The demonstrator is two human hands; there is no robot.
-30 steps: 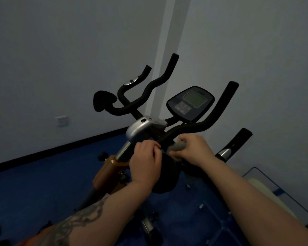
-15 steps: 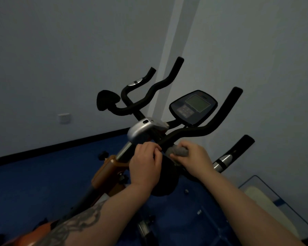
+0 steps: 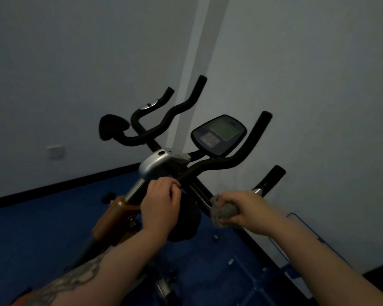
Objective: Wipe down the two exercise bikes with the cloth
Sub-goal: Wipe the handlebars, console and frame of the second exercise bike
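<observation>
An exercise bike (image 3: 157, 165) with black handlebars, a silver stem cap and an orange frame stands in front of me. Its console (image 3: 218, 134) faces up near the right handlebar (image 3: 237, 160). My left hand (image 3: 160, 205) grips the bar just below the silver cap. My right hand (image 3: 243, 208) holds a bunched grey cloth (image 3: 222, 214) wrapped on the lower right handle, below its chrome sensor (image 3: 258, 191). A second set of black handlebars (image 3: 164, 120) shows behind the first; whether it belongs to another bike I cannot tell.
White walls meet in a corner behind the bike, with a black skirting above the blue floor (image 3: 42, 228). A wall socket (image 3: 56, 152) sits at the left. A pale object with a blue frame (image 3: 296, 219) lies at the right by the wall.
My right hand slid with the cloth from the centre of the handlebar, beside my left hand, out and down onto the lower right handle. The left hand kept its grip.
</observation>
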